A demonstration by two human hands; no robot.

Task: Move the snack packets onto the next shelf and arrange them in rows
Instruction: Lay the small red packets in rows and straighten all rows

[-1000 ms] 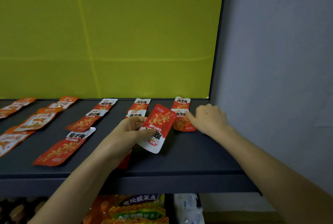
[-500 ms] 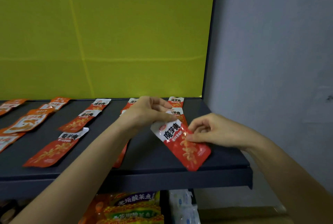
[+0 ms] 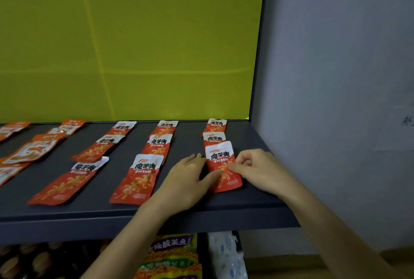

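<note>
On the dark grey metal shelf [image 3: 89, 213], backed by a yellow-green panel [image 3: 134, 43]; pale grey wall [image 3: 336, 77] to the right

Rightmost column: a red-and-white foil snack packet [image 3: 220, 166] lies flat near the front edge, frontmost of three, its top over the bottom of the second packet [image 3: 215, 138]

The right hand [image 3: 257, 170] has curled fingers, thumb and fingertip nipping the packet's right side. The left hand [image 3: 188, 182] is spread loosely on the shelf, thumb against the packet's lower left edge

More matching packets [image 3: 139, 177] in columns leftward

Below: yellow-and-purple bags [image 3: 172, 254]
</note>
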